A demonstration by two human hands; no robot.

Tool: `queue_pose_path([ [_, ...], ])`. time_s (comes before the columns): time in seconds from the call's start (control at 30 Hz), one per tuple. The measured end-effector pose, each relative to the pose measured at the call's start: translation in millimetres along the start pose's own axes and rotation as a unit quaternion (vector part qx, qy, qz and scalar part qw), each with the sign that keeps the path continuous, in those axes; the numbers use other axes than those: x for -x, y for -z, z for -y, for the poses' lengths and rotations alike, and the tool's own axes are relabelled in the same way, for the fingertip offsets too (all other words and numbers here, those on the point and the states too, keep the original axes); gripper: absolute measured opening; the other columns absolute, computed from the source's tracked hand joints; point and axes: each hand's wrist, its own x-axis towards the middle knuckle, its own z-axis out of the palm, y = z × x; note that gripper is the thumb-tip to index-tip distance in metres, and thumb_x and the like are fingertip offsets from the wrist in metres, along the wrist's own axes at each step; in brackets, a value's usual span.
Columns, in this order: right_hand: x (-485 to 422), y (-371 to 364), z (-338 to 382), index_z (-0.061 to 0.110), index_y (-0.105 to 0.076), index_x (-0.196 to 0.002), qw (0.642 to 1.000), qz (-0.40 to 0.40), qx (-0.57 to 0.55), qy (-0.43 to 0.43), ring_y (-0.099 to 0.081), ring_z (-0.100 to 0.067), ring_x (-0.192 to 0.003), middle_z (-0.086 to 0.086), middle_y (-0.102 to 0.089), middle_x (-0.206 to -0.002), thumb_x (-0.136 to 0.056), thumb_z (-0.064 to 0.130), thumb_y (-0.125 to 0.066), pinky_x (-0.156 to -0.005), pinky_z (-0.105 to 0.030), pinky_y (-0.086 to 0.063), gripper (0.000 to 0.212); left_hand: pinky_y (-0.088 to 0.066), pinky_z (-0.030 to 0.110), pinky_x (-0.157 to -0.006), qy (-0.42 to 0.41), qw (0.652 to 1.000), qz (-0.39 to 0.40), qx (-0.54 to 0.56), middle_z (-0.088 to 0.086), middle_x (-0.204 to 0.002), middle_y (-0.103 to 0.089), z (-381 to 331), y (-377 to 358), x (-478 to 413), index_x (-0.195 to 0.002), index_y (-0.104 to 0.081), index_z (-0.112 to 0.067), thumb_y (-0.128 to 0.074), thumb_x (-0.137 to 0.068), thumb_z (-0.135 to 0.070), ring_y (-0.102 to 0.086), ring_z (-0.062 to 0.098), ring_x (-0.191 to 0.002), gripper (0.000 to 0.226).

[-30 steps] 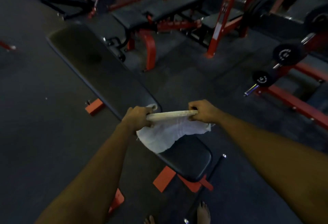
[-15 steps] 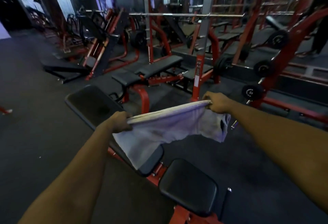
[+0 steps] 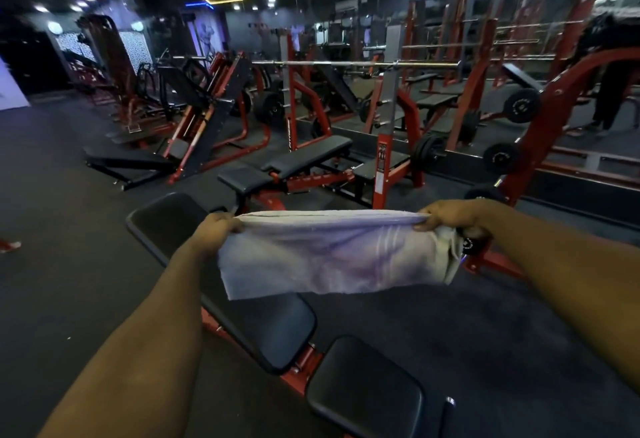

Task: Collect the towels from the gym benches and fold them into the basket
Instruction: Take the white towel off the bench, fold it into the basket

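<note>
A white towel (image 3: 332,257) with faint stripes hangs stretched wide in the air above a black padded gym bench (image 3: 263,330). My left hand (image 3: 216,229) grips its top left corner and my right hand (image 3: 450,219) grips its top right corner, where the cloth bunches. The towel's lower edge hangs free just over the bench's backrest pad. No basket is in sight.
The bench's seat pad (image 3: 367,392) sits at the bottom right on a red frame. Beyond stand another black bench (image 3: 304,160), a barbell (image 3: 356,64) on a red rack, weight plates (image 3: 521,106) and red machines. Dark floor spreads to the left.
Both hands have lifted the towel off the bench and pulled it apart, so it hangs wider and higher. My view has tilted up from the floor to the gym hall.
</note>
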Motion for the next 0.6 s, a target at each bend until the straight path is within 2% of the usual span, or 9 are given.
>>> queue_pose_path([
  [0.07,4,-3,0,-0.004,-0.065,-0.116,0.997,0.045,-0.025,-0.050,-0.067,-0.030,-0.086,-0.023,-0.068,-0.108,-0.085,0.010,-0.069,-0.078,-0.039,-0.057,0.034,-0.052,0.047,-0.071,0.035,0.998,0.022,-0.042,0.023,-0.086,-0.064,-8,2,4,-0.085,-0.068,0.007,-0.069,-0.059,-0.031,-0.057,0.028,-0.074,0.046],
  [0.13,5,-14,4,-0.007,-0.066,-0.114,0.992,0.060,0.005,-0.107,-0.070,-0.029,-0.082,-0.020,-0.072,-0.100,-0.086,0.012,-0.069,-0.076,-0.038,-0.058,0.033,-0.050,0.036,-0.055,0.076,0.990,0.051,-0.111,0.020,-0.084,-0.061,-15,-3,7,-0.089,-0.066,0.006,-0.071,-0.070,-0.020,-0.057,0.027,-0.065,0.033],
  [0.17,5,-22,7,-0.005,-0.069,-0.109,0.989,0.062,0.016,-0.133,-0.072,-0.029,-0.080,-0.018,-0.074,-0.095,-0.087,0.013,-0.069,-0.074,-0.037,-0.059,0.029,-0.049,0.032,-0.052,0.092,0.984,0.068,-0.136,0.019,-0.086,-0.061,-19,-8,7,-0.092,-0.064,0.007,-0.072,-0.073,-0.017,-0.057,0.027,-0.064,0.032],
  [0.27,-3,-51,16,0.000,-0.071,-0.088,0.986,0.037,0.048,-0.158,-0.070,-0.023,-0.057,-0.013,-0.074,-0.072,-0.086,0.013,-0.066,-0.057,-0.029,-0.058,0.014,-0.053,0.034,-0.058,0.116,0.969,0.115,-0.183,0.018,-0.099,-0.060,-31,-26,11,-0.103,-0.058,0.002,-0.076,-0.076,-0.020,-0.061,0.027,-0.075,0.039],
  [0.33,-12,-71,22,0.001,-0.066,-0.082,0.989,0.015,0.038,-0.144,-0.064,-0.020,-0.049,-0.011,-0.069,-0.065,-0.086,0.010,-0.062,-0.049,-0.026,-0.053,0.010,-0.056,0.037,-0.062,0.125,0.965,0.130,-0.188,0.017,-0.094,-0.063,-42,-40,16,-0.097,-0.060,0.000,-0.078,-0.076,-0.021,-0.063,0.026,-0.075,0.034],
  [0.4,-20,-91,30,0.004,-0.065,-0.081,0.993,-0.004,0.029,-0.114,-0.059,-0.020,-0.054,-0.011,-0.065,-0.069,-0.084,0.010,-0.061,-0.052,-0.029,-0.048,0.008,-0.060,0.037,-0.065,0.121,0.967,0.147,-0.169,0.018,-0.083,-0.065,-55,-56,20,-0.089,-0.061,0.002,-0.076,-0.080,-0.018,-0.065,0.026,-0.069,0.026],
  [0.5,-30,-121,46,0.004,-0.068,-0.075,0.999,-0.014,0.025,-0.038,-0.056,-0.024,-0.064,-0.014,-0.063,-0.071,-0.079,0.009,-0.061,-0.057,-0.034,-0.044,0.009,-0.060,0.035,-0.053,0.076,0.971,0.206,-0.099,0.024,-0.082,-0.065,-71,-83,28,-0.091,-0.062,0.012,-0.071,-0.085,-0.012,-0.067,0.031,-0.064,0.026],
  [0.6,-40,-141,60,0.007,-0.063,-0.068,0.998,-0.007,-0.013,0.058,-0.050,-0.026,-0.068,-0.017,-0.056,-0.071,-0.075,0.004,-0.055,-0.063,-0.038,-0.040,0.012,-0.058,0.033,-0.046,0.004,0.969,0.240,-0.052,0.021,-0.072,-0.063,-86,-105,37,-0.080,-0.061,0.006,-0.065,-0.088,-0.010,-0.067,0.028,-0.055,0.018],
])
